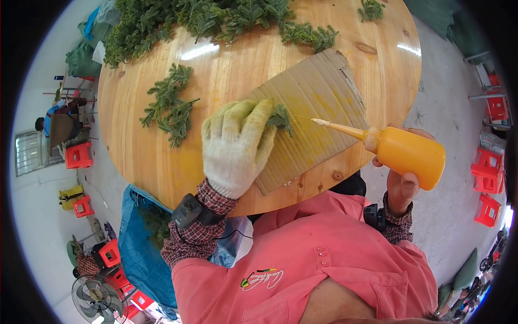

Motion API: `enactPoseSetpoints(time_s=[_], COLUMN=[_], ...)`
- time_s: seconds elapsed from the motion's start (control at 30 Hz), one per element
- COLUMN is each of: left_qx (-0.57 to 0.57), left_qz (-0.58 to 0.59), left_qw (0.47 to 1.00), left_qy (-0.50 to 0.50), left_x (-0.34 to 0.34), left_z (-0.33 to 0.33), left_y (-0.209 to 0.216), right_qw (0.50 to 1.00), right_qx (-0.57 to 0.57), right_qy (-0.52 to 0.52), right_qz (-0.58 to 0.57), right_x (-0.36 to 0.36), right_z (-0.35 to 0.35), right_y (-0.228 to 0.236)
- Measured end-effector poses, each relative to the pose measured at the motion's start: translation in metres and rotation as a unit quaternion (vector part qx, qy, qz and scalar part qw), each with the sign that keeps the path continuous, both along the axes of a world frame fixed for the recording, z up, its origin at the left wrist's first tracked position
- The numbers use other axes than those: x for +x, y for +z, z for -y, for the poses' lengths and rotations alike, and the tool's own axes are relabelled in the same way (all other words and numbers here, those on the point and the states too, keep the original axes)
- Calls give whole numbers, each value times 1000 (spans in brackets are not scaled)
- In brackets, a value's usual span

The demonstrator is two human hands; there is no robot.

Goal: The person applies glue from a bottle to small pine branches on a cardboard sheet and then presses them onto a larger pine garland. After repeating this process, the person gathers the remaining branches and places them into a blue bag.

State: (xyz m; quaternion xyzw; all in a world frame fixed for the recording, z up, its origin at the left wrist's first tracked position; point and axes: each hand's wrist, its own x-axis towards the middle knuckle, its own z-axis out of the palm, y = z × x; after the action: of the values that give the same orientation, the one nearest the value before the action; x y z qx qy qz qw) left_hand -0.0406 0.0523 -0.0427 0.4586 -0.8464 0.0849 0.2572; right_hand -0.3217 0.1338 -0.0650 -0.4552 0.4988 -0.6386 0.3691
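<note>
My left hand point(234, 143), in a white knit glove with yellow-green stained fingers, is closed on a small green fir sprig point(281, 119). The sprig's tip sticks out past the fingers, over a sheet of corrugated cardboard point(318, 81) smeared with yellow. In my bare right hand point(402, 186) is an orange squeeze bottle point(411, 156), tilted on its side. Its long nozzle ends in a thin needle that points left at the sprig, with a small gap between them. Loose fir sprigs point(171, 105) lie left of my gloved hand.
A big pile of fir branches point(156, 21) covers the far side of the round wooden table point(124, 102). One sprig point(371, 9) lies at the far right. Below the table's left edge hangs a blue bag point(143, 243) with greenery inside. Red stools point(488, 170) and a fan point(97, 297) stand around.
</note>
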Motion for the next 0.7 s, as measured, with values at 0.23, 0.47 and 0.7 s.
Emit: enactPoseSetpoints(time_s=[0.23, 0.47, 0.7], left_qx=[13, 8, 39], left_qz=[-18, 12, 14], left_qw=[1000, 999, 998], left_qy=[-13, -43, -37], left_x=[7, 4, 1], left_z=[-2, 1, 5], left_y=[-7, -12, -20], right_qw=[1000, 1000, 1000], right_qx=[14, 11, 18], right_qy=[-2, -4, -1], right_qz=[6, 14, 24], right_x=[0, 0, 0], right_z=[2, 4, 4], right_y=[4, 4, 4])
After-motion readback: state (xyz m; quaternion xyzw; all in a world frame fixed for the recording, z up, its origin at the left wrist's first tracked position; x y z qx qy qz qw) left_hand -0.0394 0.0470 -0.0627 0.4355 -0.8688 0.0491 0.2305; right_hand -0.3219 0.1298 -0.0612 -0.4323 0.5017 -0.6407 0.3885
